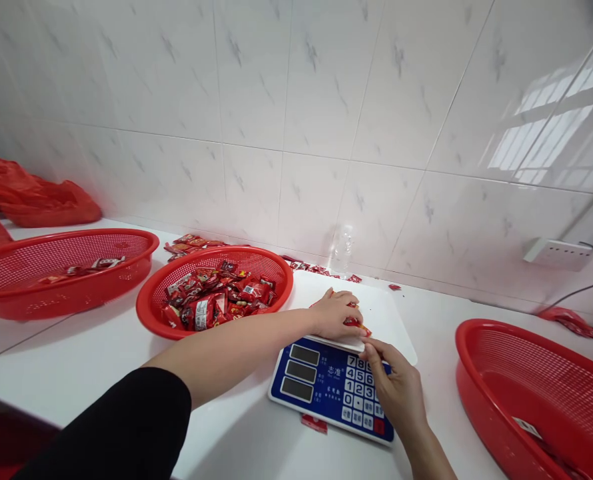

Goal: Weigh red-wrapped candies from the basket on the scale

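Observation:
My left hand (337, 313) reaches across the white tray (384, 310) of a digital scale, its fingers curled over small red packets (359, 327). How many packets lie under the palm is hidden. At the tray's front edge, the thumb and fingers of my right hand (396, 387) are pinched together on the rim. Below them sits the scale's blue panel (326, 383), with number keys and three grey displays. A red basket (149, 303) heaped with red snack packets (226, 293) stands beside my left forearm.
Another red basket (76, 307) at far left holds a few packets; a third red basket (481, 373) is at right. Loose packets (191, 245) and a clear plastic cup (343, 250) lie along the tiled wall. A socket strip (559, 253) with a cable hangs right.

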### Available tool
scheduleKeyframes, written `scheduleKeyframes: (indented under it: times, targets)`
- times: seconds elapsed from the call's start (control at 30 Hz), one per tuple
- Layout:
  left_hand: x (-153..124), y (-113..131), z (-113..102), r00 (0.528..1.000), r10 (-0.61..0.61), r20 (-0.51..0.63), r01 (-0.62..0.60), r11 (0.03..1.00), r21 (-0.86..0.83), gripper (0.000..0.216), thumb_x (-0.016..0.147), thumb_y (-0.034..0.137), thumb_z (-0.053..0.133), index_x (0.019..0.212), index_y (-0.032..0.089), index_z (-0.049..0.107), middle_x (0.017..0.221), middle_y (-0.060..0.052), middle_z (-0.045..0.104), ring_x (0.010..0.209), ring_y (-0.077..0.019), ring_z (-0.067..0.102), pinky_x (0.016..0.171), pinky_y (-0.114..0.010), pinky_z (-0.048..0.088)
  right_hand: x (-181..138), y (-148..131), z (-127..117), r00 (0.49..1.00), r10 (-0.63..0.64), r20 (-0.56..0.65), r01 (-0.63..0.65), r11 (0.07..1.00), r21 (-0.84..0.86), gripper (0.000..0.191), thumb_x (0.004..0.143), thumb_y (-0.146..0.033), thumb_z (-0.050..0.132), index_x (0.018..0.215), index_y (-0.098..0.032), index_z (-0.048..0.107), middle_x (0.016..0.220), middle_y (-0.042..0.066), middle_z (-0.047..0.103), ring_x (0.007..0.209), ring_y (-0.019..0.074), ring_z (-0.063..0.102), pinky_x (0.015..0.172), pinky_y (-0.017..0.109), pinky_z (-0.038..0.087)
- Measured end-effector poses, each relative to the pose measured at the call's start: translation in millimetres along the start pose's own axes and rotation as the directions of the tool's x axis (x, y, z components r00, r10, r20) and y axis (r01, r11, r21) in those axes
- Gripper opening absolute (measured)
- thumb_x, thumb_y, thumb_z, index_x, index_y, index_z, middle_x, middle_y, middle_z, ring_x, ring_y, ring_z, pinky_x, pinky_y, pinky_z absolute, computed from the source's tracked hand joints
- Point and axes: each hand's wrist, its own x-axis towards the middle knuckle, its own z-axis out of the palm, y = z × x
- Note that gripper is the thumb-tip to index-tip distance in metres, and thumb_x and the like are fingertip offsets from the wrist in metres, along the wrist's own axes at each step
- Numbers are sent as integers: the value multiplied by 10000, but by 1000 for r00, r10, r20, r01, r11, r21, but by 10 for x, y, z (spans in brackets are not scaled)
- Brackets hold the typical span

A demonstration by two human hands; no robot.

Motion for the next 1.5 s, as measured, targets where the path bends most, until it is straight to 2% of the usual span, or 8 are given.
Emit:
scheduleKeyframes:
  times: [0.13,0.33,0.53,0.7,0.97,1.17,1.4,1.5]
  targets:
    - [11,-107,-167,995,-43,-89,34,994,-100,275,803,447,574,908,218,684,1239,-85,544,1257,-246,396,1058,-394,277,4,5,2,1000,16,-4,-16,1000,0,322,901,-440,437,930,-216,667,807,33,698,774,190,648,695,285,516]
    - [-365,-700,-748,889,-407,-208,399,913,-83,422,863,390,458,1230,189,514,1322,-59,507,1232,-179,434,1049,-275,302,-2,13,11,1000,21,-18,-21,1000,12,335,889,-455,453,940,-210,677,852,52,710,849,209,655,731,301,529]
    - [-1184,-1313,-872,764,-644,40,643,765,39,476,703,408,610,1115,170,602,1168,-110,628,1052,-277,580,891,-342,445,-32,7,10,1000,15,7,-15,1000,1,324,883,-456,461,941,-220,675,855,55,714,839,223,657,718,314,535]
    - [-1441,-1440,-651,669,-729,143,704,684,192,767,504,251,722,1247,224,533,1403,-154,425,1228,-392,429,949,-456,387,-46,21,29,999,32,6,-31,999,-16,323,880,-467,463,915,-225,673,873,55,714,828,223,659,706,304,537]
    - [-1360,-1386,-603,723,-689,51,663,713,229,432,714,265,580,1142,205,589,1096,-160,645,1044,-346,575,899,-423,402,-53,-1,27,998,62,13,-62,998,-21,308,877,-462,479,929,-226,670,865,37,713,835,205,663,711,277,536]
    - [-1353,-1426,-691,712,-701,-44,699,701,141,369,827,359,457,1145,199,556,1115,-130,641,1027,-294,586,858,-362,430,-49,25,36,998,63,-10,-63,998,3,318,862,-480,491,906,-224,675,851,50,715,832,227,664,680,289,543]
    - [-1366,-1377,-650,746,-665,46,666,744,-55,612,763,466,551,1291,182,429,1224,-101,601,1050,-243,592,857,-280,453,-62,30,36,996,84,24,-85,996,16,291,869,-462,496,931,-231,662,876,40,703,847,211,650,715,279,529]
    - [-1331,-1294,-571,757,-650,64,653,751,-100,749,674,374,651,1341,176,374,1283,-124,557,1097,-273,567,895,-309,440,-63,37,40,996,85,21,-85,996,12,289,869,-458,497,921,-229,665,881,43,704,857,216,651,713,279,529]
